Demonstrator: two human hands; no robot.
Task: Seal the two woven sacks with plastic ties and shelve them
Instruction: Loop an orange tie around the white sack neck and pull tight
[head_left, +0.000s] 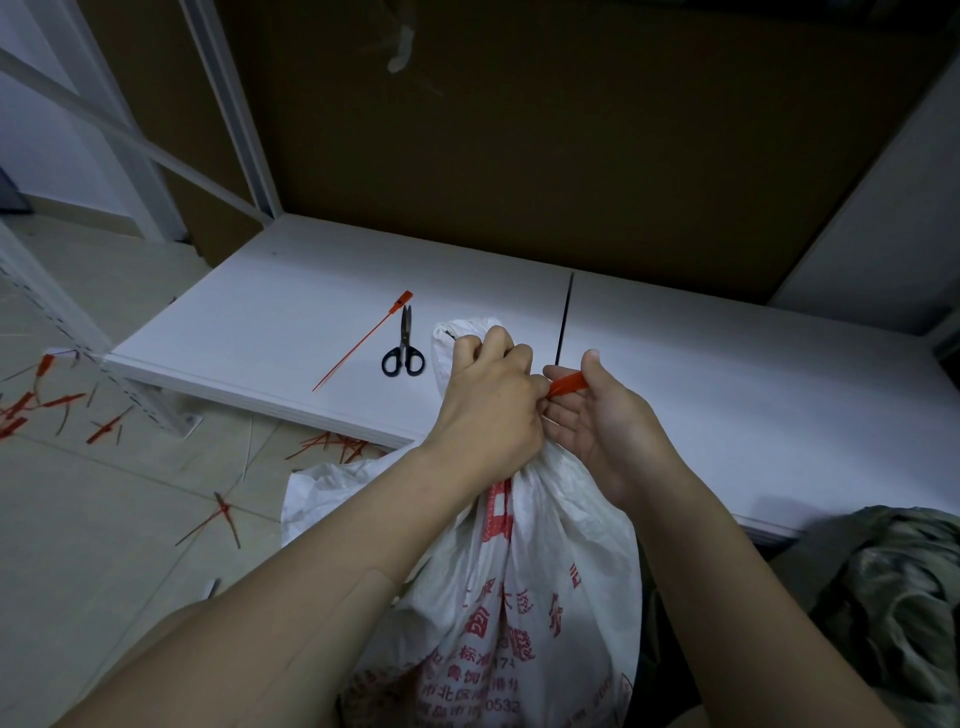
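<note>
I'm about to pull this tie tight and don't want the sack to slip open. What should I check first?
1. Sack neck bunched in the left hand grip: ok.
2. Right hand pinches the tie at the neck: ok.
3. Tie looped round the neck and threaded through its lock: cannot tell, the hands hide it.
4. Scissors lie on the shelf for trimming: ok.
5. Spare tie lies beside the scissors for the other sack: ok.
</note>
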